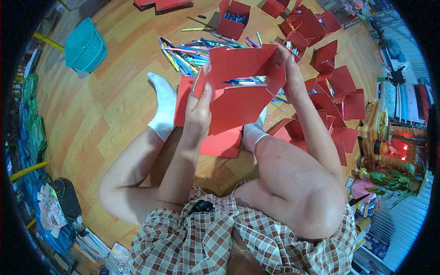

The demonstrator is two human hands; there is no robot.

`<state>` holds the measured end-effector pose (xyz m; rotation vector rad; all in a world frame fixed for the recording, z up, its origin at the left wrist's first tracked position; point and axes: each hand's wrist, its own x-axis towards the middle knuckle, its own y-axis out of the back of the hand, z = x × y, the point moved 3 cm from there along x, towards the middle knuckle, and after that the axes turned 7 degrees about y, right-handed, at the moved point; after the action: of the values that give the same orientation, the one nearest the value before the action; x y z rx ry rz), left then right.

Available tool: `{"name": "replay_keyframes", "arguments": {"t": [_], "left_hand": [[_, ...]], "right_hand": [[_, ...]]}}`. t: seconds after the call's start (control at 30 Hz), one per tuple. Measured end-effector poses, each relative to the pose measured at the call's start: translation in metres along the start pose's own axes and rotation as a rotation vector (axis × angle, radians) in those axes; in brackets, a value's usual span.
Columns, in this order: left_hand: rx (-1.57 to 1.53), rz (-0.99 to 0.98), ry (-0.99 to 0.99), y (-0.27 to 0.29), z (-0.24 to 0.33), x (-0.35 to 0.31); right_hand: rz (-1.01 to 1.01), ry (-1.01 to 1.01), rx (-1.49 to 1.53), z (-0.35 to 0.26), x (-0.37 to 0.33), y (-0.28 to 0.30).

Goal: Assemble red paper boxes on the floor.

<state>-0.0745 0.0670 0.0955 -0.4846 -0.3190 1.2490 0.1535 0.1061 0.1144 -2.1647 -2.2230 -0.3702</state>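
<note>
Between my two hands is a red cardboard box, its walls unfolded into a four-sided shape with an opening in the middle. My left hand grips its left side, the thumb lying on the outside of the near wall. My right hand is closed against the right wall, fingers up at the far corner. Pens show in the opening; I cannot tell whether they lie inside or beyond it. Behind the box, a loose pile of colourful pens is spread on the floor. More red cardboard lies below the held box.
Several open red boxes crowd the floor at the right. One red box at the back holds blue pens. A turquoise basket stands at the far left. Shelving with plants lines the right side; my socked foot rests near the box.
</note>
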Motion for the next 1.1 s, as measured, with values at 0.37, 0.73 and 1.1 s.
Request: {"name": "replay_keyframes", "arguments": {"t": [0.37,0.73,1.1], "left_hand": [[0.593,0.381,-0.365,0.002,-0.027,0.002],[0.270,0.212,-0.519,0.011,-0.021,-0.005],[0.472,0.124,-0.176,0.036,-0.039,0.008]], "right_hand": [[-0.255,0.183,0.006,-0.021,-0.040,-0.036],[-0.236,0.065,0.051,-0.035,-0.039,-0.027],[-0.176,-0.035,0.107,0.003,-0.049,-0.024]]}}
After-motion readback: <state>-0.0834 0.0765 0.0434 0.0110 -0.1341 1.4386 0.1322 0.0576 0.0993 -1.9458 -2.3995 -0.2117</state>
